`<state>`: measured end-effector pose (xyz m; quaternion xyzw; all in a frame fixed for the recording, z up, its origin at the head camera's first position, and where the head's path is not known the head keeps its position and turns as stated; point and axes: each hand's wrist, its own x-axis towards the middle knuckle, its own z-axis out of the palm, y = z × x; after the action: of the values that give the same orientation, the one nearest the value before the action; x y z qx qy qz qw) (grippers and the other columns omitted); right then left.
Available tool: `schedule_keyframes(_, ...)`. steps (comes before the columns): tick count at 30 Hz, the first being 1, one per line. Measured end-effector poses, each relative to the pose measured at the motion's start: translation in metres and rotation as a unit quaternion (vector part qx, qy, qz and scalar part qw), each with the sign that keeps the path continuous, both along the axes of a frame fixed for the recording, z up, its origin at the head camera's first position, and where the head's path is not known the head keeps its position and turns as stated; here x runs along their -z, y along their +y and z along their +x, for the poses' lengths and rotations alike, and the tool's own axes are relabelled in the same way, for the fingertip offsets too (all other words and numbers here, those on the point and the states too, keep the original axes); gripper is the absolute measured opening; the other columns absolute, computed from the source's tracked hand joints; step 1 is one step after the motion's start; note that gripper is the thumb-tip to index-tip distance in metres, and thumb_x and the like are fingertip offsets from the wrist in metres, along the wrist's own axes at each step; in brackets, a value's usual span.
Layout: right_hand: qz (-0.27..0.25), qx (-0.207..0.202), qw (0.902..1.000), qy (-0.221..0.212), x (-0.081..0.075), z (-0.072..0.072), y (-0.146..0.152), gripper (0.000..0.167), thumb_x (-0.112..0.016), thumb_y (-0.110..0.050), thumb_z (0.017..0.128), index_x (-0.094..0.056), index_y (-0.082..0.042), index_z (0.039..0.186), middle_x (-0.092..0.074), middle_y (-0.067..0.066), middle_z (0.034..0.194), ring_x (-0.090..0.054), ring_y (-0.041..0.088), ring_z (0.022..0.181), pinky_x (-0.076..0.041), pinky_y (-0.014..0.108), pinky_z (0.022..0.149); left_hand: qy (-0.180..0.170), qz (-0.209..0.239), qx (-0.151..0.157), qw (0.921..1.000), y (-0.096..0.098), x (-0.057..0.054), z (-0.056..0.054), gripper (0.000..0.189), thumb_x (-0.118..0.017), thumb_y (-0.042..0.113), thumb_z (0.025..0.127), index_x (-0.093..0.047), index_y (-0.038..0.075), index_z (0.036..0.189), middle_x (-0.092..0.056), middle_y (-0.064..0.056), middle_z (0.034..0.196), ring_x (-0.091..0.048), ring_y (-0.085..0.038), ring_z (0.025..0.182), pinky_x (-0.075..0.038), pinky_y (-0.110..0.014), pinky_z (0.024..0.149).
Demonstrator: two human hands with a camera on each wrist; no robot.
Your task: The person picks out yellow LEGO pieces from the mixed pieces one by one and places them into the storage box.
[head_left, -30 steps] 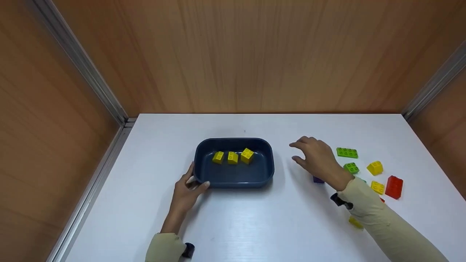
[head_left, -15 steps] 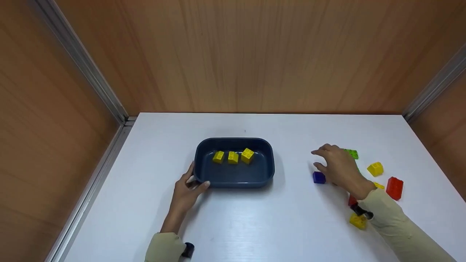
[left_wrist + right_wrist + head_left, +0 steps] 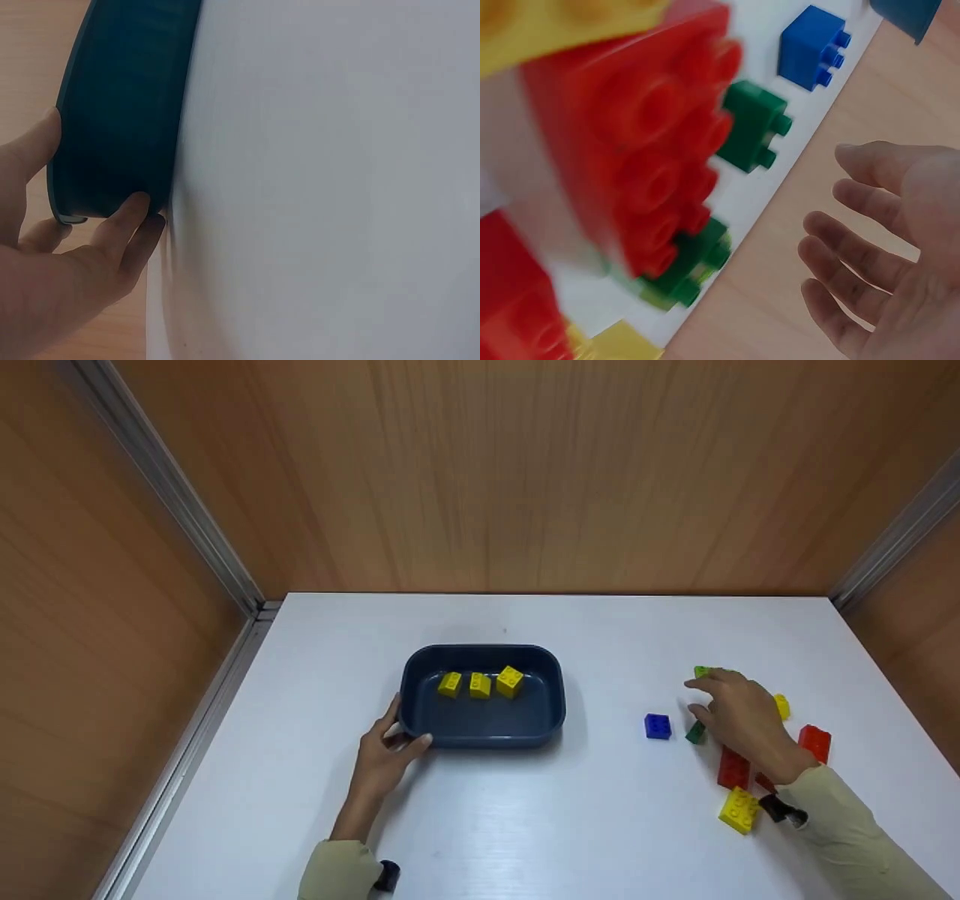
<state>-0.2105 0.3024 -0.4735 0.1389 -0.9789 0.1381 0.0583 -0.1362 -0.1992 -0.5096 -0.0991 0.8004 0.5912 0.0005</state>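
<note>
My left hand (image 3: 381, 761) grips the near-left corner of a dark blue tray (image 3: 480, 729). In the left wrist view, its thumb lies at the tray's rim while fingers curl against the wall. Three yellow toy bricks (image 3: 480, 685) lie in a row inside the tray. Over the scattered bricks on the right, my right hand (image 3: 741, 718) hovers with thumb and fingers apart, holding nothing. Nearest its fingertips are a dark green brick (image 3: 695, 733) and a light green brick (image 3: 702, 670), partly covered by the hand. A blue brick (image 3: 658, 726) lies to its left.
Below the right hand lie a red brick (image 3: 733, 769) and a yellow brick (image 3: 739, 811). Another red brick (image 3: 816, 741) and a yellow one (image 3: 783, 706) sit farther right. Wooden panels (image 3: 525, 480) stand behind and beside the white table (image 3: 525, 825).
My right hand has moved right and slightly toward me, from beside the tray to over the bricks, uncovering the blue and dark green ones. The left hand and tray have stayed put.
</note>
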Motion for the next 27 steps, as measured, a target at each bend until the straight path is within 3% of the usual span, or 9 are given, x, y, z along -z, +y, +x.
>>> schedule_keyframes(9,-0.007,0.039,0.9991,-0.014,0.001,0.004,0.022,0.048,-0.085,-0.01,0.089,-0.07,0.001,0.133,-0.062,0.033,0.133,-0.06,0.054,0.117,-0.057,0.068,0.089,-0.003,-0.002,-0.002,1.0,0.0,0.0,0.0,0.084,-0.078,0.014,0.096,-0.033,0.016,0.167,-0.042,-0.026,0.162,-0.056,-0.044,0.134,-0.053,-0.047,0.104)
schedule_keyframes(21,-0.015,0.047,0.998,0.041,0.009,0.012,0.055,0.045,-0.086,-0.005,0.086,-0.071,0.008,0.126,-0.064,0.036,0.121,-0.064,0.047,0.091,-0.061,0.054,0.064,-0.001,0.002,0.002,1.0,0.0,0.001,0.001,0.084,-0.078,0.014,0.097,-0.032,0.015,0.167,-0.041,-0.027,0.162,-0.056,-0.045,0.135,-0.054,-0.046,0.105)
schedule_keyframes(27,-0.009,0.06,0.9971,0.046,0.011,0.01,0.067,0.043,-0.086,-0.002,0.083,-0.071,0.009,0.122,-0.063,0.04,0.12,-0.063,0.049,0.088,-0.06,0.062,0.07,0.001,0.006,0.006,1.0,-0.001,0.001,0.0,0.085,-0.078,0.014,0.097,-0.031,0.014,0.168,-0.041,-0.028,0.161,-0.055,-0.046,0.135,-0.054,-0.046,0.105)
